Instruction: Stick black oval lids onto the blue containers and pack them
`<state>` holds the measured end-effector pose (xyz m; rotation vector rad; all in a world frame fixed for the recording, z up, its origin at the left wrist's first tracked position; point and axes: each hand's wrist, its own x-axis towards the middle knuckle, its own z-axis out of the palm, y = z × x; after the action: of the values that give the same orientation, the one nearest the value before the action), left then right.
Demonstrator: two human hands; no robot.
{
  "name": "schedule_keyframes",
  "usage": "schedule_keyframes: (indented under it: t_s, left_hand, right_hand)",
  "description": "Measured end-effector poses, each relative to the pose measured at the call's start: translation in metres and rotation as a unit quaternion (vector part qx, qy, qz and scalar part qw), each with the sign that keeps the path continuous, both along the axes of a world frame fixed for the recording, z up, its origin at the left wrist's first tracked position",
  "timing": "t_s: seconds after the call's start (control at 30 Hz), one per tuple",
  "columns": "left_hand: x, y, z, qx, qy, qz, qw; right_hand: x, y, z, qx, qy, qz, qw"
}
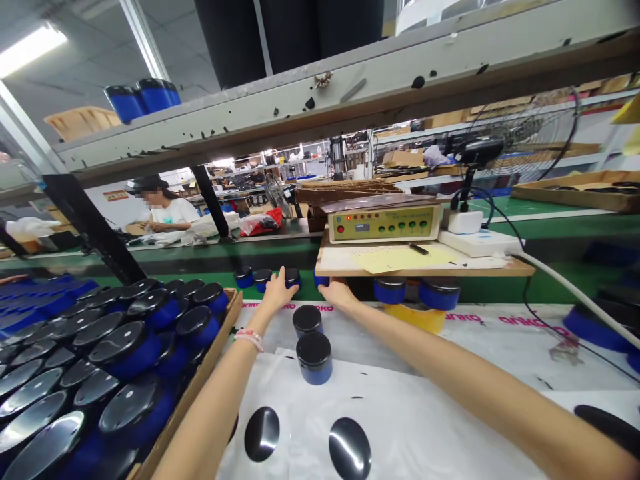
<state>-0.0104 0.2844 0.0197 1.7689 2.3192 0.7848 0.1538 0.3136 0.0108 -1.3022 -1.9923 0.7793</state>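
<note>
Both my arms reach forward to a row of small blue jars with black lids at the table's far edge. My left hand [277,287] closes its fingers around one jar [293,277] in that row. My right hand [337,293] grips another jar [321,279] just under the wooden board. Two more jars of that row [244,276] stand left of my left hand. Between my forearms stand two capped blue jars [314,357], one behind the other. Two loose black lids [349,447] lie flat on the white plastic sheet [425,413] near me.
A cardboard tray [213,360] full of several black-lidded blue jars sits at my left. A wooden board [450,270] resting on jars carries a control box [383,223] and papers. A white cable [575,293] crosses right. Another person [165,210] works behind the green conveyor [280,250].
</note>
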Motion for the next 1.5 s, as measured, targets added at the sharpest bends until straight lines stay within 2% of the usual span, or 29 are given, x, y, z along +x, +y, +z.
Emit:
schedule_keyframes:
  t_s: [0.1,0.17,0.23,0.27,0.33,0.37,0.43,0.53,0.6,0.67,0.77,0.93,0.97,1.03,1.1,1.17,1.23,1.33,1.43,1.5]
  left_hand:
    - [0.005,-0.041,0.031,-0.011,0.045,-0.029,0.998]
    - [0.014,-0.086,0.046,-0.03,0.067,-0.066,0.995]
    - [0.029,-0.139,0.049,-0.066,0.079,-0.095,0.99]
    - [0.038,-0.165,0.045,-0.086,0.077,-0.103,0.988]
    - [0.058,-0.207,0.027,-0.118,0.083,-0.131,0.981]
    - [0.067,-0.223,0.014,-0.115,0.089,-0.156,0.977]
    - [0.08,-0.241,-0.013,-0.094,0.094,-0.201,0.97]
    - [0.087,-0.245,-0.041,-0.062,0.072,-0.212,0.973]
    - [0.086,-0.242,-0.047,-0.054,0.059,-0.209,0.975]
    - [0.084,-0.24,-0.047,-0.05,0.063,-0.212,0.974]
    - [0.081,-0.239,-0.048,-0.053,0.079,-0.213,0.972]
    - [0.077,-0.243,-0.058,-0.051,0.092,-0.215,0.971]
    - [0.077,-0.243,-0.058,-0.054,0.082,-0.217,0.971]
    - [0.078,-0.242,-0.052,-0.057,0.046,-0.195,0.978]
    - [0.081,-0.235,-0.04,-0.037,-0.006,-0.121,0.992]
    - [0.085,-0.219,-0.027,0.003,-0.052,-0.031,0.998]
    - [0.09,-0.197,-0.017,0.029,-0.103,0.005,0.994]
    - [0.097,-0.172,-0.015,0.032,-0.171,-0.017,0.985]
    - [0.1,-0.167,-0.023,0.045,-0.217,-0.037,0.974]
    - [0.101,-0.17,-0.028,0.053,-0.247,-0.047,0.966]
  right_hand:
    - [0.031,-0.037,0.006,0.032,0.01,0.055,0.998]
    - [0.059,-0.072,0.013,0.061,0.018,0.118,0.991]
    - [0.087,-0.107,0.022,0.063,0.002,0.234,0.97]
    - [0.098,-0.122,0.025,0.046,-0.02,0.299,0.953]
    - [0.112,-0.147,0.028,0.016,-0.069,0.417,0.906]
    - [0.113,-0.155,0.027,0.013,-0.092,0.456,0.885]
    - [0.108,-0.165,0.023,0.056,-0.14,0.502,0.851]
    - [0.09,-0.164,0.017,0.158,-0.217,0.529,0.805]
    - [0.079,-0.157,0.015,0.184,-0.233,0.553,0.778]
    - [0.073,-0.15,0.017,0.183,-0.221,0.577,0.765]
    - [0.077,-0.142,0.024,0.19,-0.205,0.579,0.766]
    - [0.106,-0.133,0.041,0.181,-0.191,0.536,0.802]
    - [0.113,-0.131,0.045,0.167,-0.184,0.52,0.817]
    - [0.123,-0.124,0.054,0.119,-0.141,0.457,0.87]
    - [0.127,-0.115,0.06,0.042,-0.048,0.363,0.93]
    - [0.122,-0.107,0.06,-0.044,0.051,0.281,0.957]
    - [0.11,-0.102,0.052,-0.113,0.121,0.239,0.957]
    - [0.088,-0.099,0.028,-0.182,0.198,0.198,0.943]
    - [0.074,-0.103,0.004,-0.258,0.279,0.17,0.909]
    - [0.072,-0.106,-0.005,-0.288,0.302,0.165,0.894]
